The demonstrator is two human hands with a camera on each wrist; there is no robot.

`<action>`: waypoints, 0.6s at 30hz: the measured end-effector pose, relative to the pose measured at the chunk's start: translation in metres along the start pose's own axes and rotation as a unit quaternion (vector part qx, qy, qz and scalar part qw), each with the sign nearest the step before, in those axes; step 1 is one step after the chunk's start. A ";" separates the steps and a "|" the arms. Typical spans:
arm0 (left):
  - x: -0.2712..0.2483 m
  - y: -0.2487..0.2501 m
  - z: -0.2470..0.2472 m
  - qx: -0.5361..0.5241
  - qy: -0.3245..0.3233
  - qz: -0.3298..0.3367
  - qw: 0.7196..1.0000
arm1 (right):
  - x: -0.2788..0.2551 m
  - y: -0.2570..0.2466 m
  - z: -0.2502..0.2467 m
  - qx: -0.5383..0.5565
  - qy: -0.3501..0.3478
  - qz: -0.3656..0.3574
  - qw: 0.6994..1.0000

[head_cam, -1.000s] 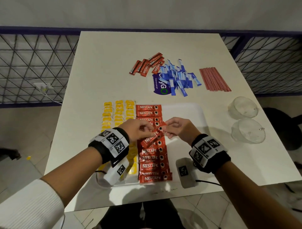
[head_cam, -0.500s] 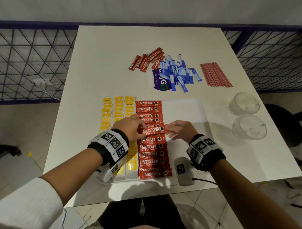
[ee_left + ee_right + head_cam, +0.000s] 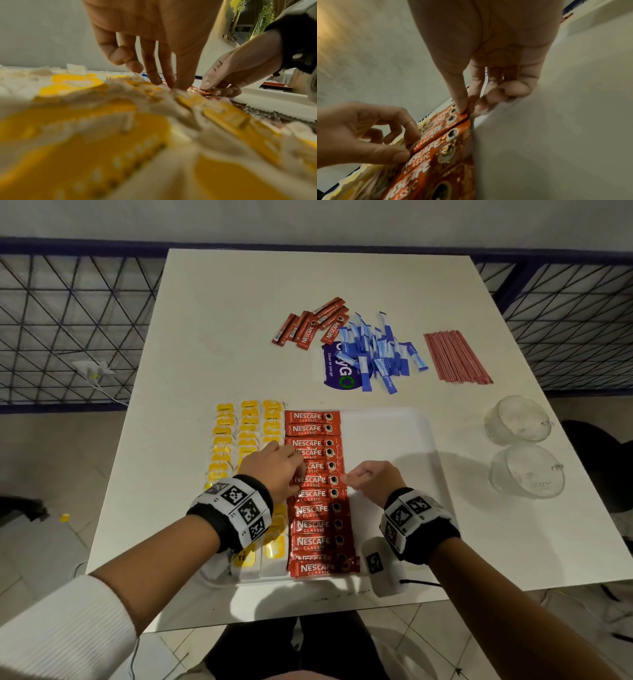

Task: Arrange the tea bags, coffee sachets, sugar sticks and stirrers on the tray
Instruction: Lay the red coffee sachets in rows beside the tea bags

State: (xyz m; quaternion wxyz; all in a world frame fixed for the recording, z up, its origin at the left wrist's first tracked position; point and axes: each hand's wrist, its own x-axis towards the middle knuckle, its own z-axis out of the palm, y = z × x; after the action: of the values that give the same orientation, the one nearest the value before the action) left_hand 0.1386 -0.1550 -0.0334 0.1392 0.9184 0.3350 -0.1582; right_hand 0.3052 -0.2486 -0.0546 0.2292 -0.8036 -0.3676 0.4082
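Your left hand (image 3: 274, 470) & right hand (image 3: 373, 481) each pinch an end of one red foil Nescafe coffee sachet (image 3: 313, 480), lying flat btwn your fingertips in the white plastic tray (image 3: 387, 433).

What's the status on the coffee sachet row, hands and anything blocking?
Both hands pinch one coffee sachet: left hand at its left end, right hand at its right. It lies level in the tray column. Nothing blocking.

Coffee sachets (image 3: 317, 494) red, white lettering. Tea bags (image 3: 224, 433) yellow. Sugar sticks (image 3: 380, 354) blue-white. Stirrers (image 3: 457, 357) red. Tray (image 3: 387, 433) white. Wristbands (image 3: 236, 508) black, checkered markers.
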 end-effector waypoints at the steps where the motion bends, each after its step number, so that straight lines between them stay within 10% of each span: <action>1: 0.000 0.000 0.000 -0.002 -0.001 -0.001 1.000 | 0.001 0.000 0.000 -0.004 0.003 -0.003 1.000; 18: 0.012 -0.021 -0.060 -0.132 0.025 -0.035 0.990 | 0.026 -0.037 -0.047 0.033 0.022 0.032 0.999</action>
State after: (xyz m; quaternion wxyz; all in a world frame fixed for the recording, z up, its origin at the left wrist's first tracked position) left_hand 0.1455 -0.1107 0.0132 0.2450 0.8836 0.3879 -0.0939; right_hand 0.3394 -0.2087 -0.0155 0.2504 -0.8160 -0.3226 0.4090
